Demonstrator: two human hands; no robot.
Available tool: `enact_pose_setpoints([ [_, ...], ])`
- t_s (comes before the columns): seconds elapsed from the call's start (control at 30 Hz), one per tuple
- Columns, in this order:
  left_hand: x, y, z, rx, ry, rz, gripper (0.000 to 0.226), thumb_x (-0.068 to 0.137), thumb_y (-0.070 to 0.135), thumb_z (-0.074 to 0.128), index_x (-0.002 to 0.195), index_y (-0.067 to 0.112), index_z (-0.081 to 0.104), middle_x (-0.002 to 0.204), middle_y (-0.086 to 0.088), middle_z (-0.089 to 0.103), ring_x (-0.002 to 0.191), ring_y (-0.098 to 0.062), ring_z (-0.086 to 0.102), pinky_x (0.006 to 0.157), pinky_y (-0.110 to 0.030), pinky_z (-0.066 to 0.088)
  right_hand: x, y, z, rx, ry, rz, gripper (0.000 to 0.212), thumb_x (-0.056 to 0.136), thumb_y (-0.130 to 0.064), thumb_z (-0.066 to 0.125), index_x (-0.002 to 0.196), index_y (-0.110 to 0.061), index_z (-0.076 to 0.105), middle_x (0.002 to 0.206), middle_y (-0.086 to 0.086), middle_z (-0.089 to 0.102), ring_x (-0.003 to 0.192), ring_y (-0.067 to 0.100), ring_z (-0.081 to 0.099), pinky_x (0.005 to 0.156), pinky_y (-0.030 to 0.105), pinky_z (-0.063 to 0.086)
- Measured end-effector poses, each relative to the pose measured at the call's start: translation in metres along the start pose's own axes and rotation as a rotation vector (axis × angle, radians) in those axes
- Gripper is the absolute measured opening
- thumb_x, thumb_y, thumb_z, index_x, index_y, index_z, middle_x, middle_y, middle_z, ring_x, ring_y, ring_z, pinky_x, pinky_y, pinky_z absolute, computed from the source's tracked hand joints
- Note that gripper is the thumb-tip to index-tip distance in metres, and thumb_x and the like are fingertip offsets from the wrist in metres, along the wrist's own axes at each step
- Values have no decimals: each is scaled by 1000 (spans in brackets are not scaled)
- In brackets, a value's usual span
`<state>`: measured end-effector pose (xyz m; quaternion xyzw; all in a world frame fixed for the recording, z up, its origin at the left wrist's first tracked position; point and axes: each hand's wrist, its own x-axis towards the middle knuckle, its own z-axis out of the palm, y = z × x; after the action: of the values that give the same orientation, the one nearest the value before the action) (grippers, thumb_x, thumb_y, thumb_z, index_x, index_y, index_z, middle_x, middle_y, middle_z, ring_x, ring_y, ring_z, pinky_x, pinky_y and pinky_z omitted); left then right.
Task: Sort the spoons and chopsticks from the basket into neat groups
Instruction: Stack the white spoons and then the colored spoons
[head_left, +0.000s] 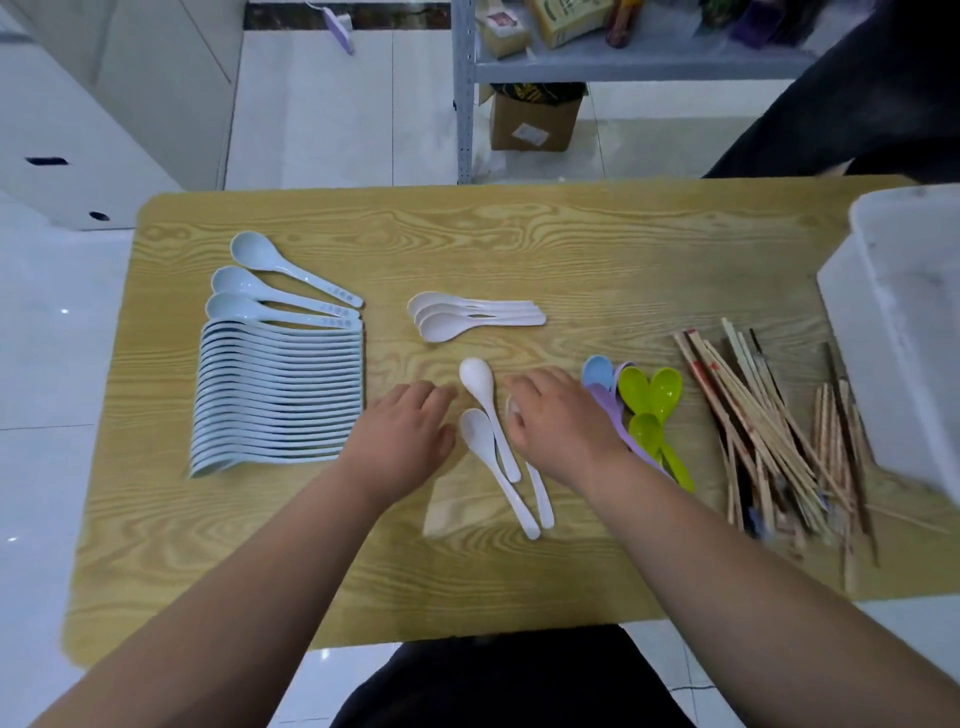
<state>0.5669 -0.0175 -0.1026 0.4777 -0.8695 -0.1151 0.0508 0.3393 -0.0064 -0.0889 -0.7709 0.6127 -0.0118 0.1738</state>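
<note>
The white plastic spoons lying on the table between both hands look light, stiff and slick (best pinched mid-handle); the left hand rests relaxed and empty, the right hand covers one bowl, its grip unclear.

Seemingly a storeroom or back room: a grey slotted-metal shelving rack loaded with packets; a brown cardboard box on the glossy white tiled floor; plain white cabinets; a wood-grain bench.
</note>
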Motion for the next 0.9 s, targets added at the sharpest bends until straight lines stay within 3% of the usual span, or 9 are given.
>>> enact_pose_setpoints([
  [0.1,-18,17,-1,-89,-107,-98,46,91,39,50,130,13,57,114,-7,63,92,-34,67,62,-37,51,-40,-9,8,-7,-59,71,31,90,-25,56,117,-13,63,109,7,62,103,31,58,74,41,50],
  [0.2,-15,32,3,-253,-266,-346,56,95,45,56,143,18,41,135,-6,52,113,-29,61,80,-39,50,-68,-16,18,122,-92,193,38,94,-31,56,130,-18,58,122,4,57,113,27,55,77,34,45],
  [0.27,-3,37,6,-412,-285,-544,63,93,48,59,143,17,37,138,-8,51,118,-30,58,90,-43,50,-76,-18,24,162,-101,262,47,96,-37,56,139,-21,51,130,3,52,119,24,52,77,31,39],
  [0.33,13,41,10,-574,-268,-692,59,91,46,63,135,13,43,128,-9,58,111,-29,60,88,-42,51,-75,-20,29,199,-107,333,53,95,-40,58,142,-21,44,133,6,48,120,26,50,79,31,38],
  [0.5,25,49,14,-634,-235,-750,17,93,22,55,99,7,52,86,-5,58,83,-28,56,60,-33,37,-59,-20,39,303,-139,389,56,98,-37,55,149,-25,35,139,11,44,128,31,44,100,41,43],
  [0.57,13,47,13,-747,-166,-814,17,93,22,54,100,6,55,82,-3,56,81,-28,56,62,-33,40,-52,-22,39,282,-146,366,54,98,-38,56,147,-25,38,136,10,46,125,31,45,101,42,43],
  [0.7,-22,45,-1,-1097,-45,-1015,19,90,22,46,99,15,62,94,-8,64,90,-31,64,81,-45,58,-44,-25,43,220,-162,383,50,94,-40,62,136,-22,42,128,10,47,114,31,51,90,41,47],
  [0.8,-35,41,-11,-1383,23,-1198,34,89,2,34,101,9,65,95,-12,59,84,-29,61,85,-45,57,-43,-27,41,208,-173,402,39,96,-31,58,131,-20,44,123,10,47,104,31,55,83,40,50],
  [0.9,-50,36,-16,-1570,45,-1245,39,84,-6,30,100,7,63,86,-11,61,82,-27,60,85,-42,52,-46,-30,37,213,-205,374,29,96,-20,56,124,-18,47,113,9,52,99,31,56,78,41,50],
])
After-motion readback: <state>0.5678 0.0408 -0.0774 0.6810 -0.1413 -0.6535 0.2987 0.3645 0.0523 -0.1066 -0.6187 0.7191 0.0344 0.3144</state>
